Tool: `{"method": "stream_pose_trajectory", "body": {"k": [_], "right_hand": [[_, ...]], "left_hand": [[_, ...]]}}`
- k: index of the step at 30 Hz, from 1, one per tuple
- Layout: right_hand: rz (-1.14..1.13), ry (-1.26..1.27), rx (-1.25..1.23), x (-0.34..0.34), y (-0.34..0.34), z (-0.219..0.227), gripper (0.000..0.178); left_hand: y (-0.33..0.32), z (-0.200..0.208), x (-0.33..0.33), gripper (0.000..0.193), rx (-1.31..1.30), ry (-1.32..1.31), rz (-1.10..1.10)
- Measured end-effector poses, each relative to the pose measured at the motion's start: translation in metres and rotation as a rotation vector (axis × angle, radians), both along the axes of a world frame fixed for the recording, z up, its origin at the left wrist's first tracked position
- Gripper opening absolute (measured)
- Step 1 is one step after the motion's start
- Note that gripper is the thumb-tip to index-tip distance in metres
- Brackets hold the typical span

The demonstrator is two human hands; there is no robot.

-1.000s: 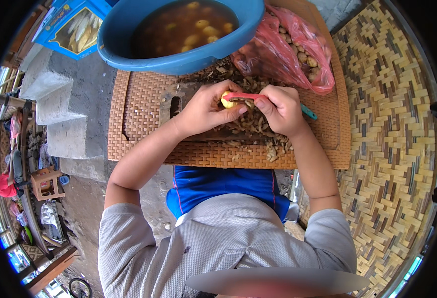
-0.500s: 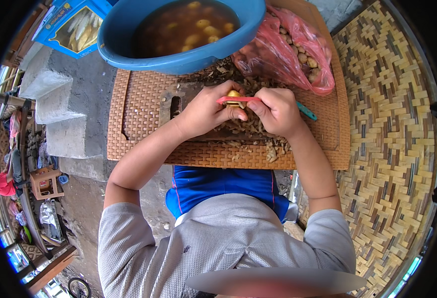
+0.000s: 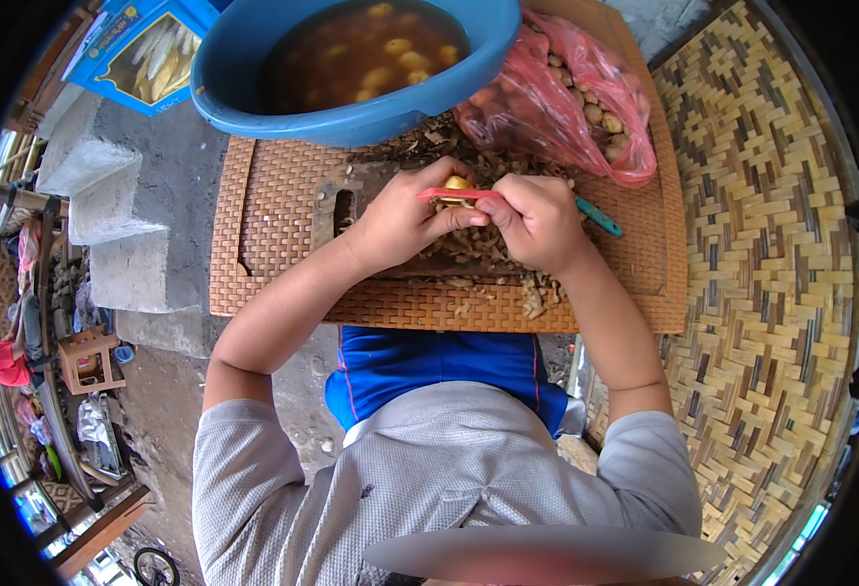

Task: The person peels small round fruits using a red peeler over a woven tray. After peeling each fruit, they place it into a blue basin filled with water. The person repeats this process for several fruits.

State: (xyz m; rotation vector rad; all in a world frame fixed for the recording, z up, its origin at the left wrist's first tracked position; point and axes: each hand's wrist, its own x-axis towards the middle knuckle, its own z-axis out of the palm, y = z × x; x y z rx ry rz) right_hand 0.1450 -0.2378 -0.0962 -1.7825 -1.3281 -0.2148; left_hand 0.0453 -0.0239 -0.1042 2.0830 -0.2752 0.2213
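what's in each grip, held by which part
The left grip holds a yellow potato by its sides; the right grip holds a red peeler by its handle.

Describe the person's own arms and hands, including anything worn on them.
Short, loose grey sleeves of finely textured cloth end near the elbows; the forearms below are bare. The left hand and right hand are ungloved; no watch or bracelet shows.
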Motion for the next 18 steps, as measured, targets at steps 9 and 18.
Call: {"method": "stream_pose_trajectory", "body": {"k": [9,18], "right_hand": [[0.036,0.057,-0.007,0.0004,-0.0003,0.0011,0.036],[0.065,0.054,-0.047,0.0,-0.0016,0.0015,0.034]], "left_hand": [[-0.0036,0.0001,-0.002,0.047,0.057,0.0,-0.057],[-0.0036,-0.001,-0.0009,0.043,0.072,-0.075,0.005]]}}
